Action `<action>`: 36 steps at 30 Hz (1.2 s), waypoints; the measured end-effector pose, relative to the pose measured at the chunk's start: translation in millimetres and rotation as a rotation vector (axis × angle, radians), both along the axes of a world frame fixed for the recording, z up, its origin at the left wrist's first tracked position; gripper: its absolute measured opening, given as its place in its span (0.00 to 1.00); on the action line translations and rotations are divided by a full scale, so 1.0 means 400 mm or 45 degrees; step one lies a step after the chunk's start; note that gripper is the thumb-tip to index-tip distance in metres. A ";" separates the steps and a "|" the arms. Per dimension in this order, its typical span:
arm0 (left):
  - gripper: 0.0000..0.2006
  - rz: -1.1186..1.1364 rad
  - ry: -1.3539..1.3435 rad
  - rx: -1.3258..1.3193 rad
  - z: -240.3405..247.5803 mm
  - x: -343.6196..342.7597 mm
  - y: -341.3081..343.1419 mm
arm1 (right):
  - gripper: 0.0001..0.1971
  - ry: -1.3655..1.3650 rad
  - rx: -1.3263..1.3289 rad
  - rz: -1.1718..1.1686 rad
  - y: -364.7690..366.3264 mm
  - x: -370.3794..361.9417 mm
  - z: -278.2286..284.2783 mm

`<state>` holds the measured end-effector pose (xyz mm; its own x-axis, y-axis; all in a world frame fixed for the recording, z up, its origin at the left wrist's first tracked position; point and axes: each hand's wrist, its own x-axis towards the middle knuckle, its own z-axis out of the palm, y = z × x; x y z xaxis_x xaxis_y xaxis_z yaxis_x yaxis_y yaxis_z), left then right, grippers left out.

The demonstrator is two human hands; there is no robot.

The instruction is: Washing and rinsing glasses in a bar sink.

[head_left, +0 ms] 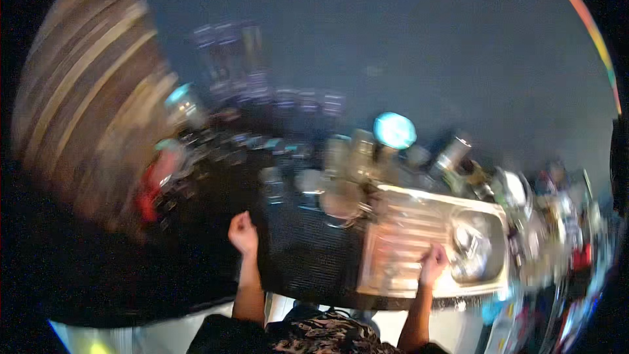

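Observation:
Over the dark worktop (209,269), my left hand (244,235) is raised with its fingers curled together. Whether anything small sits inside them is hidden. My right hand (434,265) hovers at the ribbed drainboard of a metal sink (396,249), just left of the bowl. Its fingers look bent, but motion smears them. Inside the sink bowl lie shiny, pale items (470,249), too blurred to name. Between my hands a dark textured mat or panel (304,255) covers the worktop.
Behind the mat stand several blurred jars or containers (354,154) and a round pan-like thing (342,203). A bright bluish disc (394,130) shows against the dark wall (367,46). Red items (154,183) lie far left, near wooden slats (85,98). Clutter (557,223) crowds the right.

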<state>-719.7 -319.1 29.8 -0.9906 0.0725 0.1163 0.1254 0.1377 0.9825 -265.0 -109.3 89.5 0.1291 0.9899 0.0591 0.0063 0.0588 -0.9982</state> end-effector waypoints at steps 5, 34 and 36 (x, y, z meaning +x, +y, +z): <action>0.20 -0.502 0.565 -0.154 0.065 0.408 0.142 | 0.23 -0.181 0.046 -0.511 0.019 0.250 -0.050; 0.10 -1.885 0.394 -0.166 0.105 1.815 0.636 | 0.38 -0.695 0.124 -1.090 0.388 1.610 0.044; 0.09 -2.009 0.402 -0.261 0.113 1.908 0.677 | 0.37 -0.739 0.221 -1.034 0.428 1.624 0.051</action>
